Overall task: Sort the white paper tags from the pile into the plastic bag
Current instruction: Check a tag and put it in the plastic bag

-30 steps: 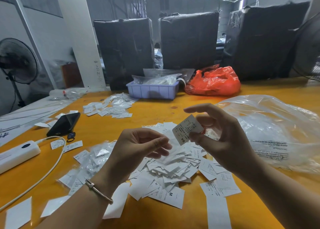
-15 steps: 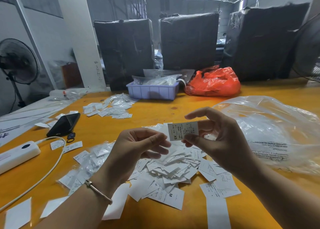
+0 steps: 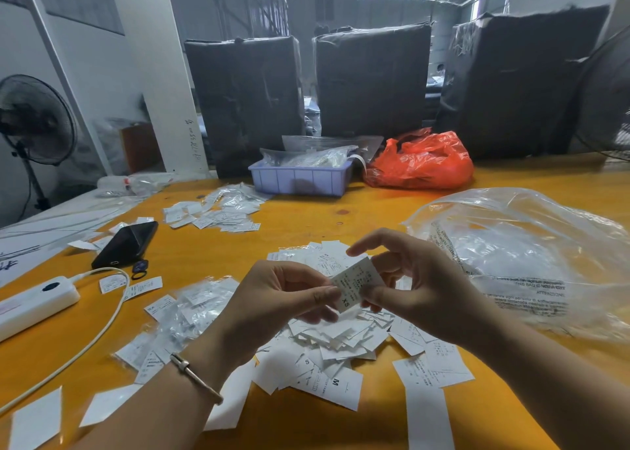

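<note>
— Looking down from the head camera: which way does the tag (image 3: 356, 285) point?
— It is tilted, its long axis running from upper right to lower left, with the "XS" end lowest. It is held in the air above the pile (image 3: 327, 330), between both hands.
— How do the fingers hold it?
— The left hand (image 3: 272, 299) has thumb and forefinger closed narrowly on the tag's left edge. The right hand (image 3: 416, 289) pinches the right side with thumb and a finger; its forefinger is raised clear above the tag.
— And the bag?
— The clear plastic bag (image 3: 531, 258) lies crumpled on the orange counter (image 3: 300, 218), just right of the hands and the pile.
— What else is about?
— A phone (image 3: 126, 245) and a white power strip (image 3: 34, 303) to the left, a smaller scatter of tags (image 3: 214, 211) further back, a lilac tray (image 3: 300, 177), a red bag (image 3: 422, 160), and dark wrapped bales (image 3: 371, 81) behind the counter. A fan (image 3: 34, 119) stands at far left.
— Any change from half a second ago?
— The tag lay nearly level then, "XS" at the left; now it has swung down, and the left fingers have taken hold of it.
</note>
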`<state>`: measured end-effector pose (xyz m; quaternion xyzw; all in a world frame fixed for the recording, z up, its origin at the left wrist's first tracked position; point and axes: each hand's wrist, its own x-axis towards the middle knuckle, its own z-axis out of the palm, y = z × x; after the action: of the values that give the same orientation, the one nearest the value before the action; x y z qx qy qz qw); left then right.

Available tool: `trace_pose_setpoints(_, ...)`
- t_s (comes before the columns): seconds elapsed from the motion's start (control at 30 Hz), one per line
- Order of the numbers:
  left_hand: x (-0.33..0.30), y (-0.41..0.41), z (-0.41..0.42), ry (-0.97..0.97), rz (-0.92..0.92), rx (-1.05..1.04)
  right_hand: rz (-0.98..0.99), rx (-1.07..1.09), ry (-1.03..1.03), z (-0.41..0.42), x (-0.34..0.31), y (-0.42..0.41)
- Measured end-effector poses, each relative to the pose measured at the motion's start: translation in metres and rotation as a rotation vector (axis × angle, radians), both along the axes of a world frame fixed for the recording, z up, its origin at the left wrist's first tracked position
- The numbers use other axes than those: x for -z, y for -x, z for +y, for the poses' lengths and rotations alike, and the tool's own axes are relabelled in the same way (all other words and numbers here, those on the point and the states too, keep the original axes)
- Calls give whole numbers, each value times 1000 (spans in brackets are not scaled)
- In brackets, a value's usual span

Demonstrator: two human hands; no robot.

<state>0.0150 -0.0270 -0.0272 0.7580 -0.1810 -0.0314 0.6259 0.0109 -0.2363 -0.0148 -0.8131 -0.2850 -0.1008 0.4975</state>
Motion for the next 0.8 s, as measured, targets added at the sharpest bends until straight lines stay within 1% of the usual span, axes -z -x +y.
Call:
trace_pose_setpoints(0.07,0,0,0,17,-4,-8,-73,42,-4,2,1,-1)
trace_pose_setpoints(0.2,-3,0,1,85,-16,-60,-217,192,-95,-2,-2,-4)
trace_pose_setpoints(0.27,-3,0,0,109,-11,-64,-229,217,-94,-2,-2,-4)
trace_pose_setpoints(0.37,-2,1,-2,118,-12,-61,-210,185,-99,4,2,0)
trace_pose_setpoints(0.47,-3,0,-1,129,-21,-76,-206,194,-143,5,4,0)
trace_pose_setpoints(0.57,-3,0,0,134,-24,-86,-116,195,-209,2,4,-2)
trace_pose_setpoints(0.7,0,-1,-1,125,-16,-104,182,76,-405,5,7,-3)
trace_pose_setpoints(0.73,0,-2,-1,126,-11,-112,216,71,-448,6,8,-4)
trace_pose_setpoints(0.8,0,-2,-1,128,-3,-113,233,93,-469,7,10,-6)
